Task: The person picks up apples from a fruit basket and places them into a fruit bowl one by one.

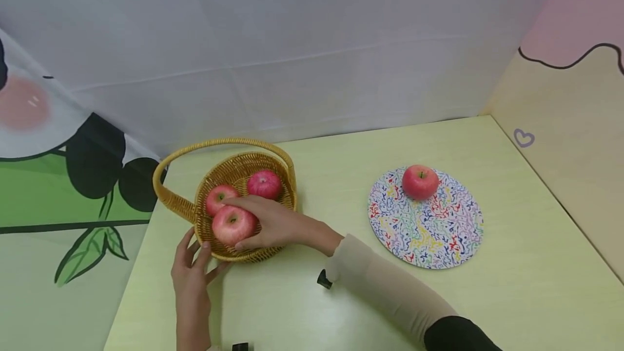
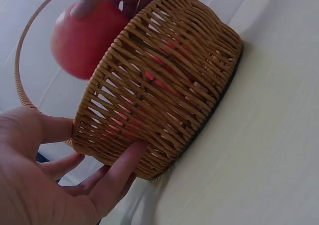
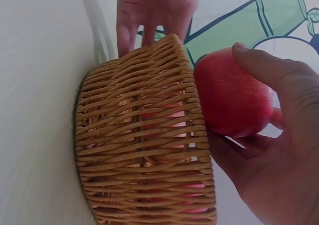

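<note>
Wicker basket [image 1: 244,248] | left hand [image 1: 190,275] fingers straight against wall | right hand [image 1: 273,223] curled round apple [image 1: 233,225]

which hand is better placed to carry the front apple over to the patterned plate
Right hand: it already grips the red front apple. Left hand rests against the woven wicker basket.

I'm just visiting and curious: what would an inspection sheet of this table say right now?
Surface: pale yellow-green table.
Job's things: wicker basket with three red apples; the front apple is gripped.
Clutter: patterned round plate bearing one apple.
Hands: right hand grips the front apple; left hand touches the basket's near wall, fingers straight.
Cables: nothing seen.
Surroundings: white sheet backdrop, cartoon panels at the sides.
</note>
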{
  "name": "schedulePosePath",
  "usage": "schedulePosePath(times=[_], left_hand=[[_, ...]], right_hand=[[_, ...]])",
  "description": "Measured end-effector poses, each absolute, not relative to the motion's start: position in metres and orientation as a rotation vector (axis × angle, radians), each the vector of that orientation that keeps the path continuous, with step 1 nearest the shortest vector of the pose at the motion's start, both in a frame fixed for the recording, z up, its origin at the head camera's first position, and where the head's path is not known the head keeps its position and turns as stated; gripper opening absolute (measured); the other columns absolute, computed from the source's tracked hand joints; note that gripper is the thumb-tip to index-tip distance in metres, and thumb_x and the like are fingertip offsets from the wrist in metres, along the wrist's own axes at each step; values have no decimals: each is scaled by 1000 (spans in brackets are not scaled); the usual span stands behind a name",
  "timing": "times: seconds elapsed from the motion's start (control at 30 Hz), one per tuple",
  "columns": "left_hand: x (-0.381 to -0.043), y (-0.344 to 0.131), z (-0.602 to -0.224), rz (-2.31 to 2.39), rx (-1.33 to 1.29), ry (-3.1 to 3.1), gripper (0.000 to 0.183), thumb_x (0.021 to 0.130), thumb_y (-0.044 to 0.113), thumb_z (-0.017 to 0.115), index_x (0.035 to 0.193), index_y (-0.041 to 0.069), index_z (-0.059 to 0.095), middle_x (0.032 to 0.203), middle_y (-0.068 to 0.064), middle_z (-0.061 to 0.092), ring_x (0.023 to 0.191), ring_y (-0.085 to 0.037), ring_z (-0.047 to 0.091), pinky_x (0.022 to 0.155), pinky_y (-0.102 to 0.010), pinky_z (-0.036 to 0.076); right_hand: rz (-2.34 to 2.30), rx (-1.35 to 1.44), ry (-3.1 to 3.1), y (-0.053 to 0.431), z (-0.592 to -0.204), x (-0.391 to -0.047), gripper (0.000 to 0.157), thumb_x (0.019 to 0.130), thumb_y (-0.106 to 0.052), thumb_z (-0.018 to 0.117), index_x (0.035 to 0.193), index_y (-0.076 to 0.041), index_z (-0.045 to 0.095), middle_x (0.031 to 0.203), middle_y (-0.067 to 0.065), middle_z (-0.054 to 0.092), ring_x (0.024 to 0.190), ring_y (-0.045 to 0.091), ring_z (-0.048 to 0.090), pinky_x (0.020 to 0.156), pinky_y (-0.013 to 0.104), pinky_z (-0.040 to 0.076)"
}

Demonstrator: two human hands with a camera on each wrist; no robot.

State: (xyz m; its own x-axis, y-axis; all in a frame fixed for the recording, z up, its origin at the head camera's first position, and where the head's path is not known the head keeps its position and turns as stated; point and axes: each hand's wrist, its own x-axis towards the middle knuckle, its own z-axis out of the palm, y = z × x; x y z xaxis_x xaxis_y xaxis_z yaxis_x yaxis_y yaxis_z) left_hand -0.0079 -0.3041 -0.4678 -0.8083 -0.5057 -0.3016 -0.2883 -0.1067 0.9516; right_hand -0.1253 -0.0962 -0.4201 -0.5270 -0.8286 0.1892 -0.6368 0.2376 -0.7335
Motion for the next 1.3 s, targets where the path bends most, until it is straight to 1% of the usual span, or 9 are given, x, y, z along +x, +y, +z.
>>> schedulePosePath(times=[0.13,0.27,0.4,0.5,0.67,0.9,1.07,1.2,1.3], left_hand=[[-9,-307,-468,-2068,913,-1981,61,106,29,61,161,39,35,157,-1,41,125,-10,54,75,-28,65],[-11,-310,-467,-2102,934,-1962,62,106,28,61,161,39,35,148,7,45,125,-11,53,75,-30,65],[-11,-313,-465,-2113,940,-1973,63,106,29,61,162,39,34,142,13,46,126,-11,53,76,-30,65],[-11,-314,-465,-2122,945,-1979,65,105,30,62,163,39,32,140,15,46,126,-11,52,77,-30,65],[-12,-316,-464,-2156,956,-1951,66,105,29,62,163,39,31,139,14,46,126,-12,52,77,-31,65],[-11,-316,-465,-2159,930,-1962,63,107,27,60,163,38,32,139,12,47,123,-10,55,76,-31,65],[-11,-315,-464,-2169,923,-1956,64,106,28,60,162,38,32,140,11,48,123,-9,57,78,-32,65],[-12,-315,-464,-2165,925,-1937,63,106,27,61,162,37,34,140,10,48,122,-10,57,78,-32,65],[-13,-315,-464,-2174,924,-1932,63,106,27,61,162,37,34,140,10,48,123,-11,57,77,-31,65]], right_hand=[[-1153,-1347,2296,-87,-414,-123,85,89,-42,83,159,-21,40,157,-2,50,146,12,47,119,28,44],[-1161,-1331,2302,-77,-411,-125,87,90,-43,82,162,-24,37,159,-3,48,148,13,45,119,34,45],[-1218,-1348,2287,-68,-411,-127,87,89,-44,82,162,-27,37,159,-7,48,148,11,43,118,34,46],[-1256,-1372,2271,-61,-411,-129,86,89,-46,82,161,-28,38,158,-7,48,148,10,43,118,33,45],[-1293,-1388,2238,-48,-409,-130,87,88,-45,83,160,-24,40,161,-7,46,150,10,41,121,35,43],[-1297,-1410,2228,-29,-407,-128,87,87,-35,86,160,-20,41,165,-4,42,153,12,38,123,36,40],[-1356,-1406,2227,-15,-406,-126,88,85,-31,89,159,-21,42,162,-6,45,152,12,40,121,36,43],[-1420,-1396,2197,-5,-407,-125,85,86,-30,88,158,-22,44,159,-8,48,147,10,44,118,35,46],[-1473,-1360,2159,4,-410,-125,84,86,-28,88,158,-22,44,154,-7,51,141,10,50,111,34,52]])
